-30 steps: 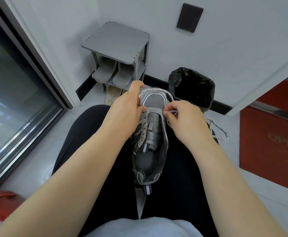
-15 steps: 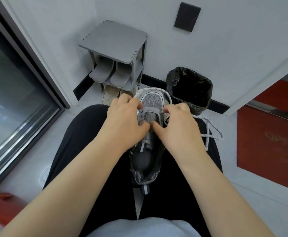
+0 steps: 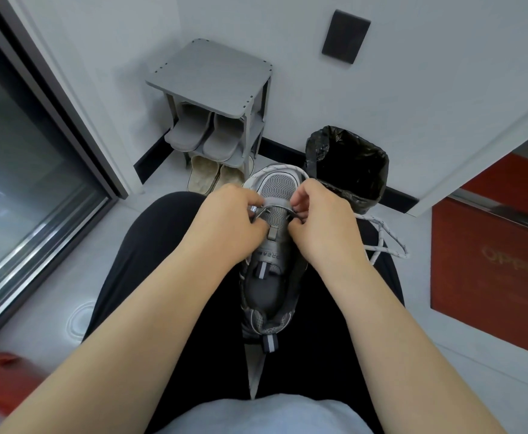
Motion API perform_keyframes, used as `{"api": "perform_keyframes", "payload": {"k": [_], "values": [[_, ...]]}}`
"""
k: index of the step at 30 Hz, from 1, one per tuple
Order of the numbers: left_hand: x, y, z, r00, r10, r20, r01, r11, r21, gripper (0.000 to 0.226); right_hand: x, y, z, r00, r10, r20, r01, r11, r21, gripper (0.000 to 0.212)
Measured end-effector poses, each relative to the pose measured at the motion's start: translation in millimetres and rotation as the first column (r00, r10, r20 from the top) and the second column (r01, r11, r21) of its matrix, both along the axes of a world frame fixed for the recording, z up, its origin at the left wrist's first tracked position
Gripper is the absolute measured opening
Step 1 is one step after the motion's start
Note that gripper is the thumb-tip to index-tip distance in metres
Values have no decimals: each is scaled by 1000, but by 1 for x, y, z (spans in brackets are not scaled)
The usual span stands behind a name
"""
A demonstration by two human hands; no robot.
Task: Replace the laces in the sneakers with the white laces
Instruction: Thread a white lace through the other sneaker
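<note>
The sneaker (image 3: 269, 277) lies on your lap, between your legs. Its toe points away from you and its heel is close to your belly.

Both your hands are at the toe end of the tongue, by the lowest lace holes. The fingers (image 3: 258, 203) of your left hand (image 3: 225, 227) are curled and pinch something small and shiny. It looks like the tip of the white lace (image 3: 385, 242). The fingers (image 3: 298, 198) of your right hand (image 3: 322, 227) are curled too and pinch at the hole on the other side. The lace seems to run into that hand, but your fingers hide the exact spot.

The white lace loops around the front of the toe. The rest of it lies loose on your right leg and hangs off the side.

I think you are only at the start. No old lace shows on this sneaker, so that part looks done. The holes higher up the tongue are bare, with no white lace crossing them. You have yet to thread it up, hole by hole, and tie it. I cannot see the second sneaker, so I cannot say how that one is.

A black trash bin (image 3: 350, 164) and a gray shoe rack (image 3: 212, 76) stand by the wall past your knees.
</note>
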State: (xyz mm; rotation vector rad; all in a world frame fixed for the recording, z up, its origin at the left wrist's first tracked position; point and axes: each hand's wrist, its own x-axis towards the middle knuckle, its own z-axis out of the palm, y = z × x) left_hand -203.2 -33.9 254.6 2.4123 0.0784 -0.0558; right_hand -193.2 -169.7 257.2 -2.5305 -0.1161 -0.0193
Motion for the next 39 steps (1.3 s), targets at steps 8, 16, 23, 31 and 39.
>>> {"api": "perform_keyframes", "payload": {"k": [8,16,23,31,39], "values": [[4,4,0,1000,-15,25,17,994,-110,33,17,0,8,965,239,-106,-262,889,-376,24],[7,5,0,1000,-28,11,29,991,-131,32,27,10,12,930,368,-6,-286,712,-641,17],[7,3,-2,996,-91,25,93,989,-112,45,19,-2,3,915,386,114,-249,765,-594,17],[7,4,-2,997,-81,16,83,989,-126,41,9,-8,15,948,282,146,-255,950,-181,6],[9,0,-4,995,-95,26,97,990,-101,42,10,5,3,987,163,5,-157,958,-238,10]]}}
